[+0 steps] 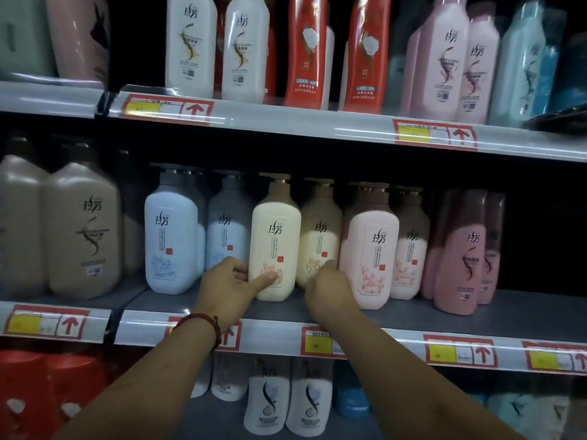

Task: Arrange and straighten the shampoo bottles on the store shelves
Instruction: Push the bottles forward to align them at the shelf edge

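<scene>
On middle shelf (444, 312), left hand (230, 285) grips cream bottle (274, 236) low; right hand (328, 289) curled beside pink bottle (370, 249), grasp unclear.

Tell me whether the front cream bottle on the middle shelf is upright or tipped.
Upright: the cream bottle stands on its base on the shelf, pump on top. The left hand grips its lower side.

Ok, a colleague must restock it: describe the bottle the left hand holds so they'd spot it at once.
Look at the middle shelf, the row of pump bottles. Between the pale blue bottles and the pink bottles stand two cream ones; it is the cream bottle further forward and left, brightest of the pair.
</scene>
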`<state>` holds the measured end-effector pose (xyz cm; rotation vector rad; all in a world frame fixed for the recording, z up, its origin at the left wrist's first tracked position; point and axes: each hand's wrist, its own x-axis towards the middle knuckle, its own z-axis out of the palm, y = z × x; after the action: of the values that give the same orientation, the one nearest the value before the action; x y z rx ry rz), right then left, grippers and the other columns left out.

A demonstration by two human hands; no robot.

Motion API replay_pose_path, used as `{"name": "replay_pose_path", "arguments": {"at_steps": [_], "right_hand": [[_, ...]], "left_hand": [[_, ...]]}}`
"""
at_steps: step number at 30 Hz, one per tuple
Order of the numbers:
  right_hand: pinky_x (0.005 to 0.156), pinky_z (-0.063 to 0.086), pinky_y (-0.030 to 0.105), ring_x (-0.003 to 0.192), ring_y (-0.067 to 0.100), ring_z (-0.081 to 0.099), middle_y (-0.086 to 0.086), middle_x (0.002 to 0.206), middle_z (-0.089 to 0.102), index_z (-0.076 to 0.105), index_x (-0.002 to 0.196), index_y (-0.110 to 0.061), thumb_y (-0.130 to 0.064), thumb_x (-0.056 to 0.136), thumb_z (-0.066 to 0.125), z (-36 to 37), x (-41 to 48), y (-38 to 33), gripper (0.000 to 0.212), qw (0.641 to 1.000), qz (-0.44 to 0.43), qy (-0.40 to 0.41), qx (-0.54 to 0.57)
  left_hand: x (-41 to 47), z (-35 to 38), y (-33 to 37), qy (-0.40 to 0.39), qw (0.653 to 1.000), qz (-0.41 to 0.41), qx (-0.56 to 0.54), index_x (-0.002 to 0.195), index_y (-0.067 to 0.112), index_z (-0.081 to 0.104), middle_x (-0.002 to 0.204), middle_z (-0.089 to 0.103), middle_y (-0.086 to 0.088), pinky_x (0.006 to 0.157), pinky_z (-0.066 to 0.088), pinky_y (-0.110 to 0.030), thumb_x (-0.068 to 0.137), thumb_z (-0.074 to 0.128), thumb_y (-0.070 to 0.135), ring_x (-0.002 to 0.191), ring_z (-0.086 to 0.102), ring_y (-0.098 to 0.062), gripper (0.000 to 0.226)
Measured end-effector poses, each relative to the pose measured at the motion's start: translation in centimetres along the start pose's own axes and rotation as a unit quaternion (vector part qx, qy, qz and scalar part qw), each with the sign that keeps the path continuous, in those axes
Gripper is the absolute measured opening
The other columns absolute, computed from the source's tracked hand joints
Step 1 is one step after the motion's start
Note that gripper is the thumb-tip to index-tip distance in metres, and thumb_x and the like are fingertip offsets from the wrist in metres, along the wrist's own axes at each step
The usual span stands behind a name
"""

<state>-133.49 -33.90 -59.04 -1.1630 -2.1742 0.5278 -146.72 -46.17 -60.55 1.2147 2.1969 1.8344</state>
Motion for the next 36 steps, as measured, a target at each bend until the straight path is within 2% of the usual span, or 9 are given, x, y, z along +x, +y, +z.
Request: {"name": "replay_pose_path", "arguments": {"at_steps": [7,11,13,17,20,24,31,36], "right_hand": [[0.087,0.051,0.038,0.113,0.038,0.06,0.024,0.127,0.057,0.036,0.131,0.004,-0.01,0.094,0.056,0.09,0.07,0.2,0.044,1.0,-0.011,-0.007,0.005],[0.088,0.05,0.037,0.114,0.038,0.059,0.026,0.127,0.056,0.033,0.133,0.006,-0.004,0.092,0.055,0.01,0.15,0.21,0.048,1.0,-0.018,-0.017,-0.013],[0.088,0.05,0.037,0.114,0.038,0.059,0.026,0.127,0.056,0.033,0.134,0.006,-0.003,0.091,0.054,-0.04,0.04,0.28,0.048,0.999,-0.023,-0.016,-0.024],[0.089,0.049,0.038,0.113,0.038,0.058,0.024,0.127,0.052,0.035,0.132,0.005,-0.006,0.093,0.051,0.13,-0.51,0.3,0.044,0.997,-0.047,-0.01,-0.059],[0.091,0.051,0.041,0.111,0.037,0.058,0.023,0.126,0.05,0.033,0.133,0.002,-0.01,0.095,0.049,0.34,-0.72,0.28,0.042,0.996,-0.058,-0.007,-0.072],[0.09,0.052,0.042,0.109,0.036,0.058,0.022,0.126,0.049,0.032,0.136,-0.001,-0.014,0.098,0.049,0.4,-0.67,0.39,0.044,0.996,-0.058,-0.01,-0.07],[0.09,0.052,0.042,0.108,0.036,0.059,0.022,0.126,0.049,0.033,0.135,-0.003,-0.021,0.1,0.049,0.3,-0.73,0.56,0.043,0.995,-0.067,-0.015,-0.076],[0.09,0.052,0.042,0.107,0.036,0.06,0.023,0.127,0.048,0.033,0.136,-0.002,-0.02,0.1,0.048,0.4,-0.6,0.7,0.043,0.994,-0.075,-0.014,-0.082]], "left_hand": [[0.25,-0.08,0.01,-0.008,1.0,-0.016,0.001,0.1,0.018,0.067,0.096,0.073,0.007,0.069,0.05,-0.015,0.069,0.087,0.051,0.087,0.068,-0.004,0.049],[0.3,-0.33,0.17,-0.027,0.999,-0.018,0.012,0.096,0.022,0.07,0.094,0.074,0.009,0.065,0.049,-0.012,0.072,0.085,0.05,0.082,0.068,-0.001,0.04],[0.37,-0.43,0.17,-0.037,0.999,-0.015,0.018,0.1,0.02,0.073,0.097,0.075,0.009,0.068,0.05,-0.013,0.073,0.084,0.05,0.083,0.069,-0.001,0.042],[0.37,-0.46,0.03,-0.035,0.999,-0.012,0.026,0.105,0.017,0.073,0.101,0.074,0.008,0.067,0.048,-0.01,0.072,0.086,0.046,0.086,0.067,0.002,0.046],[0.28,-0.4,0.02,-0.037,0.999,-0.011,0.029,0.103,0.019,0.069,0.102,0.073,0.007,0.071,0.051,-0.013,0.07,0.089,0.041,0.089,0.068,-0.002,0.045],[0.23,-0.27,0.1,-0.043,0.999,0.0,0.031,0.109,0.018,0.068,0.107,0.074,0.006,0.074,0.052,-0.014,0.07,0.09,0.035,0.091,0.069,-0.004,0.048],[-0.08,0.03,0.28,-0.024,0.999,0.01,0.034,0.11,0.016,0.067,0.104,0.072,0.005,0.077,0.055,-0.018,0.068,0.091,0.036,0.093,0.071,-0.009,0.052],[0.0,0.03,0.27,-0.03,0.999,0.019,0.033,0.111,0.017,0.07,0.11,0.075,0.003,0.079,0.055,-0.018,0.07,0.09,0.036,0.093,0.07,-0.007,0.049]]}}
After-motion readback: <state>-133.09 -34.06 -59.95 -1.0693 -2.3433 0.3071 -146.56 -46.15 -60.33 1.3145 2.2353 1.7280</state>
